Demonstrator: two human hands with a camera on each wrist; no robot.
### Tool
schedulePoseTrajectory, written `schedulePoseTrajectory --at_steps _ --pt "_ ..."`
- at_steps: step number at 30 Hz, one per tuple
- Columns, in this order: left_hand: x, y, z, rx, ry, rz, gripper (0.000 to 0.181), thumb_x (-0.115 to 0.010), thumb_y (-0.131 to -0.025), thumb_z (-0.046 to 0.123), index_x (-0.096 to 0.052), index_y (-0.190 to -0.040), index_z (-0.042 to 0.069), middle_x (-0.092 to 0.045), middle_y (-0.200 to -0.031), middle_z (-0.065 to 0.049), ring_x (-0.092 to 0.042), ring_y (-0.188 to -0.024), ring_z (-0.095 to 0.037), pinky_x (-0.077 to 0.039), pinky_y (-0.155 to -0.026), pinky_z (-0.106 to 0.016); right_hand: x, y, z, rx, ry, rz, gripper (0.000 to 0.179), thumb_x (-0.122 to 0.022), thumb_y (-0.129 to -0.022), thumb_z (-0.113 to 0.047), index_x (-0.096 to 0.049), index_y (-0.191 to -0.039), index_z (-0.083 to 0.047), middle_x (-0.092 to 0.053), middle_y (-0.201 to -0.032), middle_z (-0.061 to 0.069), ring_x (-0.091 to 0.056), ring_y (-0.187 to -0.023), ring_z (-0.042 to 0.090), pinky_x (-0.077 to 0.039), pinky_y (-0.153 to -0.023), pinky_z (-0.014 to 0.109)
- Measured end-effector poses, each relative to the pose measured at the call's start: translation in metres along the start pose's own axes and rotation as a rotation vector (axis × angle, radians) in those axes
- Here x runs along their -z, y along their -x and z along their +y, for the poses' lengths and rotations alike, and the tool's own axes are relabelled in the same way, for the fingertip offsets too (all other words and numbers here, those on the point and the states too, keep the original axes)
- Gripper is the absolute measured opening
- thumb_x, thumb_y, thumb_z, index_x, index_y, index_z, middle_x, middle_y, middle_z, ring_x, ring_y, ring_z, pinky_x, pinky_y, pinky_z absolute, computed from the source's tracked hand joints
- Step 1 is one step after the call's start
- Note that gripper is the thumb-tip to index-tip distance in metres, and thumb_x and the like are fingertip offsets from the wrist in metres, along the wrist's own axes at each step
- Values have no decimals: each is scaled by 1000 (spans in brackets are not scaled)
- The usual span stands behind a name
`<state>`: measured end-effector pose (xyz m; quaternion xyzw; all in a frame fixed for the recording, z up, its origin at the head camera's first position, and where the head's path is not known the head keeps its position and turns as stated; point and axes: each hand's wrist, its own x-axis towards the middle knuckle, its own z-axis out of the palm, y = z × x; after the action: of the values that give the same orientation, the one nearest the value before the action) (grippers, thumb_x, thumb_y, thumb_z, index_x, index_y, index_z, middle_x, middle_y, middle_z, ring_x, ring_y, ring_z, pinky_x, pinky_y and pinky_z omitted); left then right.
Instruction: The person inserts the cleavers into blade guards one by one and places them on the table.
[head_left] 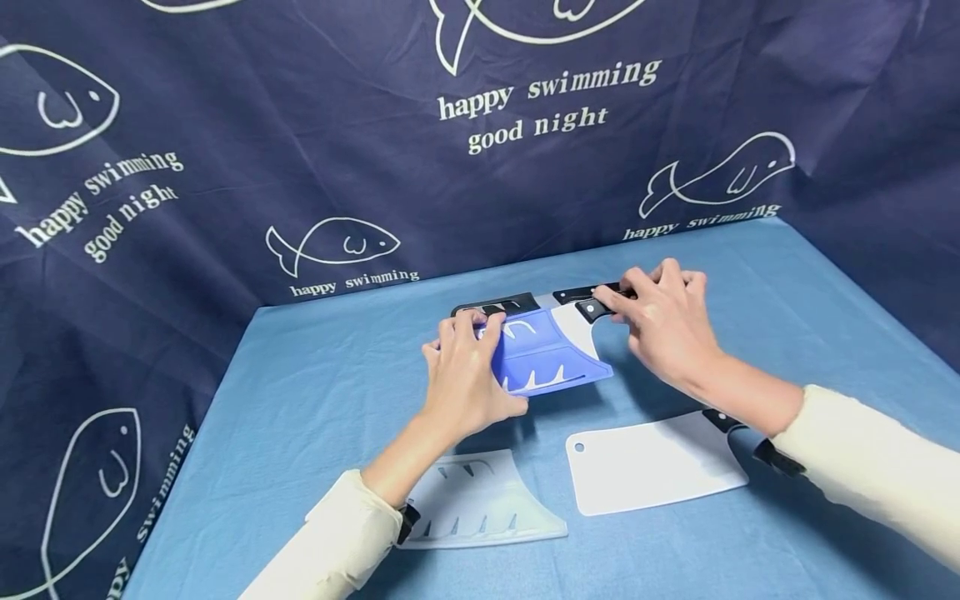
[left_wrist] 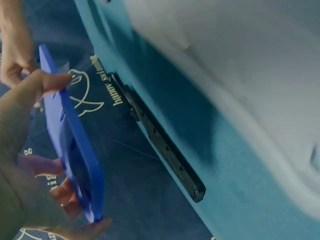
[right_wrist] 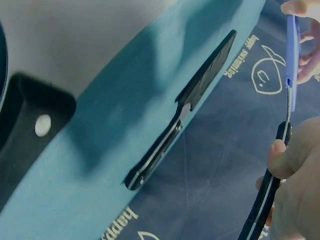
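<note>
Left hand (head_left: 465, 371) is clamping its fingers on blue sheath (head_left: 551, 354) above tabletop (head_left: 337, 375); right hand's (head_left: 667, 325) fingers are gripping black handle (head_left: 591, 311), sheath's two o'clock (clear sheath (head_left: 487, 487) lying at seven).

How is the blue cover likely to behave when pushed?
Probably stiff: the blue cover looks straight, held by the left hand. Perhaps light, being thin. It may slide along the blade, which shows at its open end.

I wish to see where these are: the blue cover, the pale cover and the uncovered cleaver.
Blue cover (head_left: 538, 354), head view: its broad face.
Pale cover (head_left: 486, 502), head view: its broad face.
Uncovered cleaver (head_left: 654, 465), head view: its blade.
</note>
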<state>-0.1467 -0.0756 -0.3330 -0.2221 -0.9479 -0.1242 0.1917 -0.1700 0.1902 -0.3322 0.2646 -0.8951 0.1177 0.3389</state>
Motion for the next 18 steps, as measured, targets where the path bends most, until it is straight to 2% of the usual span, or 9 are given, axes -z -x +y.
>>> schedulePoseTrajectory --at_steps 4,9,18 --pt "4 -4 0 -19 -11 -63 103 -87 -47 48 -49 -136 14 -45 -127 -11 -40 -115 -33 -38 -77 -56 1 0 -1 -24 -22 -16 50 -63 -71 9 -70 -115 -13 -55 -92 12 -42 -82 39 -29 -70 60" --pt "6 -8 1 -35 -34 -126 104 -86 -51 50 -45 -139 13 -44 -129 -10 -39 -118 -33 -39 -77 -56 2 -2 -1 -52 -8 -54 45 -64 -74 5 -71 -115 -13 -55 -92 11 -42 -83 36 -29 -71 58" --pt "4 -12 2 -33 -28 -171 102 -86 -53 50 -44 -138 15 -43 -129 -10 -37 -119 -32 -39 -79 -56 5 -3 -1 -113 -30 -144 44 -64 -77 4 -71 -117 -14 -54 -90 8 -41 -84 32 -28 -71 54"
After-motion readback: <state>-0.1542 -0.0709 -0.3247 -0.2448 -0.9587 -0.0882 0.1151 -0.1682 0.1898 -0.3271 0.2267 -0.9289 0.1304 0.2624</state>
